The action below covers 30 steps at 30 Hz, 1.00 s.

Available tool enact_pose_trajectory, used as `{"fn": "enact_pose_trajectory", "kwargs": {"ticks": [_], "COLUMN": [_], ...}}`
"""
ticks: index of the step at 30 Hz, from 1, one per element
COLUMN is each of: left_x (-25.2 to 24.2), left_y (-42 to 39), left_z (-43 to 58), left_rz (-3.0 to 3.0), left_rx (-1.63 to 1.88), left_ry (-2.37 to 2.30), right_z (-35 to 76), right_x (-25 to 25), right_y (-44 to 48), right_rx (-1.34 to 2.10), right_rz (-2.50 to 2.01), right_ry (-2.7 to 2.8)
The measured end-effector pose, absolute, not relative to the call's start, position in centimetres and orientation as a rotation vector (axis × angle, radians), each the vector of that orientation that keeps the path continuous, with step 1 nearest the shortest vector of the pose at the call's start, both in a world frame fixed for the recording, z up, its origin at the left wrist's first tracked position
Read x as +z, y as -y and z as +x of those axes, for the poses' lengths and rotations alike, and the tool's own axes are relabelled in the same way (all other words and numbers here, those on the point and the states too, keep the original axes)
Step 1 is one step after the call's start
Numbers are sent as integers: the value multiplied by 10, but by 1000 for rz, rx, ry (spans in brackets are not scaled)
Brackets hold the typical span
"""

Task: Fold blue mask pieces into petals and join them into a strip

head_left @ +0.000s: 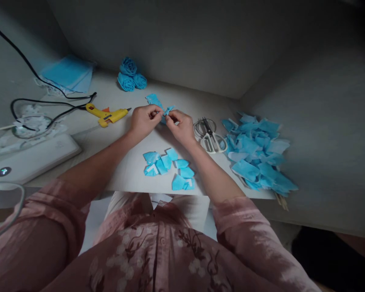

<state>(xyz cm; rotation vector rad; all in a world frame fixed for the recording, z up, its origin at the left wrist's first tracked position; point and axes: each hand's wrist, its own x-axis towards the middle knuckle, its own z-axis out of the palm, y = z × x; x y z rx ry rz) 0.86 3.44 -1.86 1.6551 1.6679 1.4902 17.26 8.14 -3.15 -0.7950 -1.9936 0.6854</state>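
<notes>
Over the middle of the white table, my left hand (145, 120) and my right hand (180, 124) meet with fingertips pinched on a small blue fabric-like piece (168, 110). The piece sticks up between the fingers, partly hidden by them. Just behind, a blue strip (153, 100) lies close to the left fingertips; whether it joins the held piece I cannot tell. Several cut blue petal-shaped pieces (162, 165) lie in front of my hands, some with white patches. To the right of my right hand are white-handled scissors (212, 142).
A yellow glue gun (107, 115) with a black cord rests left of my hands. Blue rosettes (127, 81) and a blue sheet stack (68, 74) sit behind. A white power bank (33, 158) lies front left; a blue pile with sticks (258, 150) stands right. A wall (158, 40) rises behind.
</notes>
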Motion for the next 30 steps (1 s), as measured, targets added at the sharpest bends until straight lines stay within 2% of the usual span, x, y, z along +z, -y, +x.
{"fn": "enact_pose_trajectory", "kwargs": {"ticks": [5, 10, 15, 18, 23, 25, 28, 30], "left_x": [-4, 35, 48, 40, 34, 36, 40, 42], "left_y": [-40, -32, 10, 45, 81, 87, 89, 83], "left_z": [1, -53, -143, -182, -212, -216, -207, -187], "left_rz": [1386, 1035, 1038, 1141, 1269, 1332, 1580, 1761], "left_rx": [1636, 1925, 2007, 1543, 743, 555, 567, 815], "left_ry": [-1645, -1705, -2210, -2729, -2981, -2997, -2925, -2889], "right_z": [173, 178, 178, 176, 175, 174, 173, 171], "right_x": [-35, -40, -40, -39, -35, -34, -34, -33], "right_y": [-93, -109, -109, -107, -104, -103, -101, -99], "right_rx": [899, 1031, 1055, 1080, 1071, 1068, 1101, 1150], "right_rz": [-891, -902, -854, -818, -782, -762, -738, -712], "right_ry": [1826, 1651, 1616, 1630, 1638, 1635, 1640, 1654]}}
